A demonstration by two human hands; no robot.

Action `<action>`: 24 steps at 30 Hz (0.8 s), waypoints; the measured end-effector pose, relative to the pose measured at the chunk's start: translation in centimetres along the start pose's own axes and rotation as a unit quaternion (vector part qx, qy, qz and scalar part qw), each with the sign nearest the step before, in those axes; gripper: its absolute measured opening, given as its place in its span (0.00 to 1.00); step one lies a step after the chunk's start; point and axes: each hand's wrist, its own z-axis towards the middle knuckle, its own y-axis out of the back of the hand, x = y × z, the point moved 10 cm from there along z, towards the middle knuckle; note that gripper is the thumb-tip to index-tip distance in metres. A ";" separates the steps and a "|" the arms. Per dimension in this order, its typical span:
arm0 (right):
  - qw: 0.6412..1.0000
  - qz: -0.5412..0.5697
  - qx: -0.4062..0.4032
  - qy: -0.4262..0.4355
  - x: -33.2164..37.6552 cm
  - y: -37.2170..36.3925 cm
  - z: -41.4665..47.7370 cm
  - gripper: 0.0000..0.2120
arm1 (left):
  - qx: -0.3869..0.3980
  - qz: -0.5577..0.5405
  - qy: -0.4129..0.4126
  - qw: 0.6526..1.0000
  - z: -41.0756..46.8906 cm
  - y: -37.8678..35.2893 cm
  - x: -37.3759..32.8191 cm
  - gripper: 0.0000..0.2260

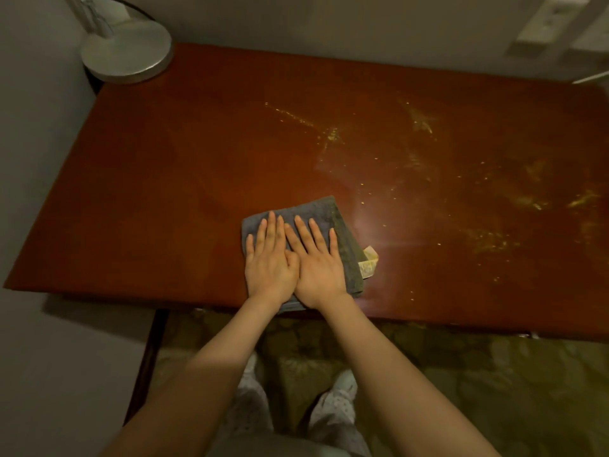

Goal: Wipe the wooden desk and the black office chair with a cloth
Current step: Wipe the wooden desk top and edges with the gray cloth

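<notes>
- Your left hand (268, 265) and right hand (318, 268) press flat, side by side, on the folded grey cloth (316, 209), fingers (272, 225) straight and slightly apart.
- The cloth lies at the near edge of the wooden table (164, 192).
- Yellowish smears (487, 239) mark the table's right half; a lamp base (127, 52) stands far left.

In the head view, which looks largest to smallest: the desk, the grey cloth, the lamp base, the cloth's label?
1. desk
2. grey cloth
3. lamp base, though it stands farther away, so its true size is unsure
4. cloth's label
</notes>
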 end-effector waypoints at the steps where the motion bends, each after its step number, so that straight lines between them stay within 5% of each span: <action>1: 1.000 -0.001 0.001 -0.002 -1.2 0.2 -0.5 0.28 | 0.001 -0.001 -0.002 1.000 -0.1 -0.4 -1.3 0.27; 24: 0.979 0.003 -0.042 -0.198 -27.9 4.2 -10.7 0.30 | 0.044 -0.030 -0.186 0.981 -0.1 -7.4 -29.4 0.27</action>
